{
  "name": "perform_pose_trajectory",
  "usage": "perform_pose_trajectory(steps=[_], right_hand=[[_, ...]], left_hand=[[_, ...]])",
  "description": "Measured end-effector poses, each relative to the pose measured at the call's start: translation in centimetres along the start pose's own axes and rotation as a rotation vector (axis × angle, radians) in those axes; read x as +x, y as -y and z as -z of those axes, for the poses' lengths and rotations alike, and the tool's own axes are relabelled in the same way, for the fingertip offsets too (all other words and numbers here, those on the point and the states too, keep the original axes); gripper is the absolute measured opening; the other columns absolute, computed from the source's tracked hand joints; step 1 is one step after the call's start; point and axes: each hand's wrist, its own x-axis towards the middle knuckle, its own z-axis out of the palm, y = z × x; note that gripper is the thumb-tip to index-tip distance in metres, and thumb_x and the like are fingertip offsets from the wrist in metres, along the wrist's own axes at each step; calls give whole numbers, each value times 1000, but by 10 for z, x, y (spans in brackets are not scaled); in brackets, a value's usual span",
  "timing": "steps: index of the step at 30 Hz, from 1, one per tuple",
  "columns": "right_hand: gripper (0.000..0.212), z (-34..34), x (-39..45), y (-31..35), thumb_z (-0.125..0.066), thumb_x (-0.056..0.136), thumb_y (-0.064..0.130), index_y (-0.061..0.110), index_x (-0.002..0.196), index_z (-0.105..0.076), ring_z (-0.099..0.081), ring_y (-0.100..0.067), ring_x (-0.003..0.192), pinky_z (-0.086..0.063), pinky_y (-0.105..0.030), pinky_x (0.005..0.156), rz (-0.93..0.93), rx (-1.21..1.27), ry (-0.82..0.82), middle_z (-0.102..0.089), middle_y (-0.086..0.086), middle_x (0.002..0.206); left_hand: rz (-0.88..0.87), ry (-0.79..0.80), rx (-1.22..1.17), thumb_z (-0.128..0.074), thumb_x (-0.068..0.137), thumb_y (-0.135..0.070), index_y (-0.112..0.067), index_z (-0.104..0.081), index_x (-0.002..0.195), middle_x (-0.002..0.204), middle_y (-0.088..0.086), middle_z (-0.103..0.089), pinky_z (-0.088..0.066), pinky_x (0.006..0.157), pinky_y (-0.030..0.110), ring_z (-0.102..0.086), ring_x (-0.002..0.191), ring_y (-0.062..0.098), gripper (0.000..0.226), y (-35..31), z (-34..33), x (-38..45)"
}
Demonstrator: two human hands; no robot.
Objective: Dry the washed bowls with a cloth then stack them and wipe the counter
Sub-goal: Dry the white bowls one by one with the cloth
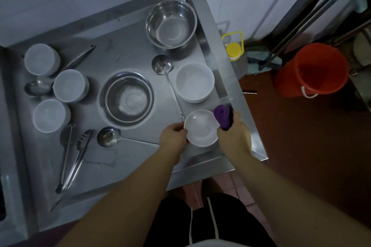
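Left hand grip held small white bowl rim; right hand grip clutched purple cloth against it, over bench.

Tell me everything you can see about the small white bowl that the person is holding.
The small white bowl is round, shallow and glossy, probably ceramic or melamine, and looks empty. It faces up, tilted slightly, near the front right corner of the steel counter. The left hand grips its left rim; the right hand holds a bunched purple cloth against its right rim. A larger white bowl stands just behind it, apart from it.
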Motion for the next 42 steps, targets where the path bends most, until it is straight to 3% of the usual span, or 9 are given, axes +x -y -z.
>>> perform_pose_trajectory(steps=[3,8,13,18,20,26,34,39,42], right_hand=[[30,9,-2,-3,-67,85,11,27,108,-56,-64,-19,73,-50,-34,60,6,-7,-22,-64,5,85],[26,24,-17,0,-68,86,13,28,103,-56,-63,-16,71,-53,-38,59,90,-4,-41,-62,5,83],[34,32,-38,19,-70,83,9,31,104,-56,-62,-15,68,-52,-38,58,173,0,-18,-61,8,79],[42,23,-59,56,-73,82,10,30,115,-57,-62,-20,76,-54,-41,66,254,-42,34,-61,9,86],[42,14,-65,74,-71,82,11,28,118,-57,-62,-25,77,-55,-43,66,290,-104,70,-63,3,87],[34,-26,-85,128,-67,83,3,23,110,-59,-55,-14,64,-32,-27,53,410,-183,161,-53,9,70],[39,-125,-119,205,-60,88,8,26,122,-57,-62,-21,82,-46,-36,66,509,-392,309,-68,0,96],[34,-193,-140,245,-71,88,19,26,115,-53,-63,-19,79,-57,-42,72,542,-519,299,-63,2,93],[35,-226,-147,265,-69,84,11,24,112,-52,-62,-19,75,-59,-44,69,556,-571,293,-59,2,90]], left_hand=[[-19,-28,20,-64,96,-17,-22,-73,130,118,5,-76,-62,94,53,-71,106,31,36,0,-3,-5],[-55,8,37,-69,96,-18,-19,-67,136,123,3,-73,-59,100,54,-71,110,29,40,1,8,-18],[-163,62,151,-67,97,-17,-18,-66,137,115,-2,-72,-64,77,29,-72,97,17,40,-1,44,-40],[-283,35,358,-66,99,-21,-19,-67,135,117,-3,-72,-49,79,17,-67,101,14,37,-6,91,-62],[-289,17,402,-66,99,-24,-21,-67,135,121,-2,-72,-52,90,25,-67,107,16,37,-7,113,-68],[-278,-57,500,-64,100,-33,-28,-64,136,129,-8,-68,-52,92,29,-64,105,14,37,2,195,-64],[-282,-67,708,-57,98,-27,-21,-65,132,127,5,-68,-52,88,32,-65,106,24,35,33,331,-22],[-257,-98,813,-58,97,-28,-17,-67,114,120,8,-69,-51,80,33,-67,105,28,22,53,411,15],[-247,-107,893,-54,101,-23,-14,-65,123,126,10,-68,-56,89,38,-66,109,30,26,59,448,36]])
